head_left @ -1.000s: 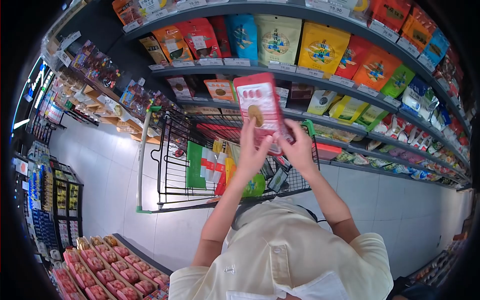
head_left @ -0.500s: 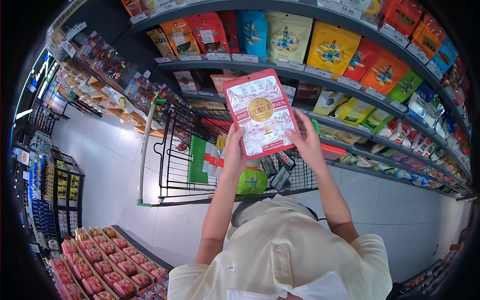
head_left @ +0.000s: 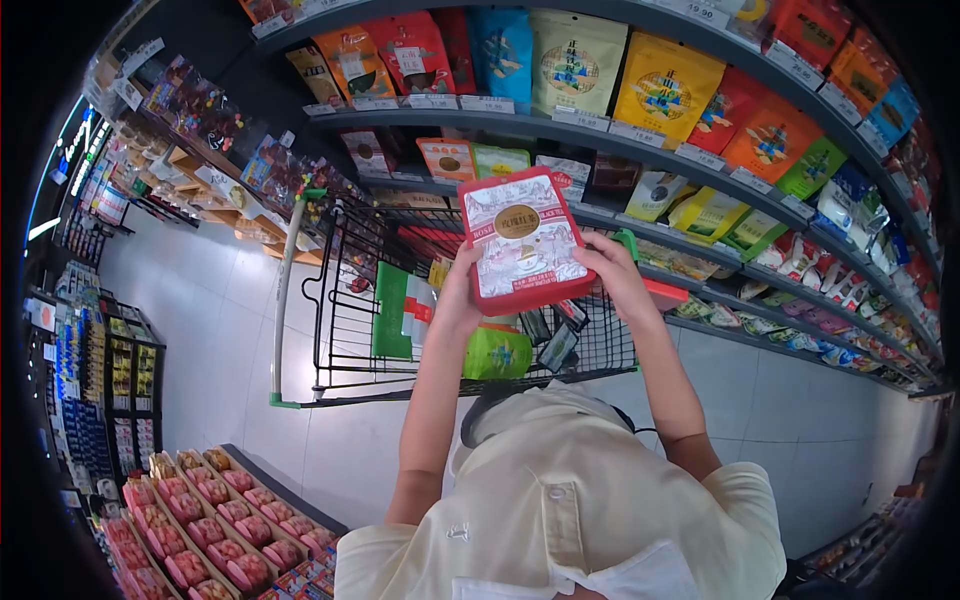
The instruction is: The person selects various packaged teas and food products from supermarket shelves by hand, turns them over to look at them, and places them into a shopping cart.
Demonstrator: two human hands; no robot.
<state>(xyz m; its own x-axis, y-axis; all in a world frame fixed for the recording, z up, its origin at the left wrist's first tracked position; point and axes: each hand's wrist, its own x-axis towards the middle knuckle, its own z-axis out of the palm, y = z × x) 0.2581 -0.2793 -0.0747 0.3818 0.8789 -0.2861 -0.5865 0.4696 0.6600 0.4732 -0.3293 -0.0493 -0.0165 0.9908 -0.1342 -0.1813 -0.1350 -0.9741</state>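
Between my two hands is a red and white pouch of rose black tea [head_left: 522, 240], its printed front facing up and its bottom edge tilted toward me. My left hand [head_left: 463, 287] grips its lower left side, and my right hand [head_left: 610, 268] grips the lower right side with the thumb on the front. Beneath the pouch stands a black wire shopping cart [head_left: 345, 345]. In it lie a green pouch [head_left: 497, 352], several dark packs [head_left: 558, 347] and a green, white and red package [head_left: 393, 308].
Curved shelves [head_left: 600, 122] ahead hold rows of colourful pouches with price tags. Bagged sweets [head_left: 195, 105] hang at the left. A slanted display of pink packs [head_left: 205, 520] stands at lower left, with a dark rack [head_left: 132, 380] farther back. Tiled floor [head_left: 235, 300] surrounds the cart.
The tea pouch has tipped so its top leans away and its thick bottom edge shows. It has moved slightly lower, uncovering pouches on the shelf behind. Both hands still hold it.
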